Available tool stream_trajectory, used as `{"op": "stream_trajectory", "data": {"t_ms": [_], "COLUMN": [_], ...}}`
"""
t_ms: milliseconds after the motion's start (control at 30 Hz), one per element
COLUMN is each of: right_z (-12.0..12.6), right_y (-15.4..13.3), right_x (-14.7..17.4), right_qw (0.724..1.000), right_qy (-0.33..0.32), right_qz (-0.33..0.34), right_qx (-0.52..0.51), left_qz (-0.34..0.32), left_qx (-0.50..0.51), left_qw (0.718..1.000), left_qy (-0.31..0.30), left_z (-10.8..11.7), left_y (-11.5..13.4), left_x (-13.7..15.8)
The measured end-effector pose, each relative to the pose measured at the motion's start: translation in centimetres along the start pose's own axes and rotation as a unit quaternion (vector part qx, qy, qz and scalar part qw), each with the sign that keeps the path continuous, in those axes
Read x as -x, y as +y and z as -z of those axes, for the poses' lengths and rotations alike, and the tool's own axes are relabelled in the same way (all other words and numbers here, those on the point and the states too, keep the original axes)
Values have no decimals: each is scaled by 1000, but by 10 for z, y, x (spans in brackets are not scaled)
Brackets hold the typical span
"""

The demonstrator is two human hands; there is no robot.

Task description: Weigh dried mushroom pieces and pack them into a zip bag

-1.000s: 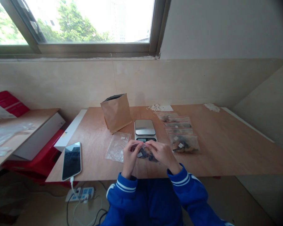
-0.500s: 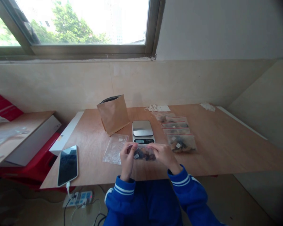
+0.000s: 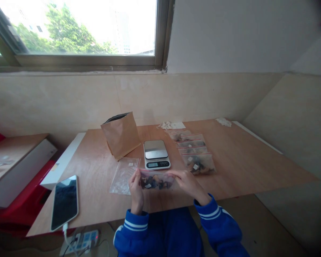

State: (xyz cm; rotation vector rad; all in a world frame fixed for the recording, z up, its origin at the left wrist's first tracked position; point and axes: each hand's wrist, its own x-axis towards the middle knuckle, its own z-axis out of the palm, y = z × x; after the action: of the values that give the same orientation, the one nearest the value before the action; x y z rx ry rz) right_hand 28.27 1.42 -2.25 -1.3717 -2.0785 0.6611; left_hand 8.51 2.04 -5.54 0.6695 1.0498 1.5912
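Between my two hands is a clear zip bag (image 3: 157,180) with a red seal line, holding dark and brown dried pieces and a small white label. My left hand (image 3: 136,191) pinches its upper left corner. At the upper right corner, the fingers of my right hand (image 3: 187,182) are closed on the seal edge. Just beyond the bag stands a kitchen scale (image 3: 156,153) with nothing on its steel plate. Beside my left hand lies a flat clear zip bag (image 3: 123,177) with a white label.
Several filled zip bags (image 3: 199,163) overlap in a row right of the scale. A brown paper bag (image 3: 122,135) stands open at the back left. A phone (image 3: 65,202) with a charging cable lies near the left edge. Small white pieces (image 3: 166,125) lie at the back.
My hands have moved apart along the bag's top edge, so its seal is stretched straighter and more of its contents show. The whole view has shifted slightly to the right.
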Motion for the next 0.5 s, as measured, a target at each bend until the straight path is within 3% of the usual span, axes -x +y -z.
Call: {"op": "stream_trajectory", "data": {"t_ms": [133, 233, 333, 433, 500], "right_z": [1, 1, 2, 11, 24], "right_y": [11, 18, 23, 26, 31], "right_x": [8, 12, 17, 18, 16], "right_qw": [999, 994, 982, 962, 935], "right_qy": [16, 51, 90, 167, 253], "right_qz": [-26, -57, -84, -107, -138], "right_qx": [-30, -84, -142, -185, -205], "left_qz": [14, 25, 35, 34, 26], "left_qx": [12, 29, 17, -24, -60], "left_qw": [1000, 999, 999, 997, 995], "left_qy": [-17, -10, -39, -68, -74], "left_z": [0, -4, -6, -2, 5], "left_y": [-5, -7, -9, -16, -22], "left_x": [-3, -3, -3, -4, -5]}}
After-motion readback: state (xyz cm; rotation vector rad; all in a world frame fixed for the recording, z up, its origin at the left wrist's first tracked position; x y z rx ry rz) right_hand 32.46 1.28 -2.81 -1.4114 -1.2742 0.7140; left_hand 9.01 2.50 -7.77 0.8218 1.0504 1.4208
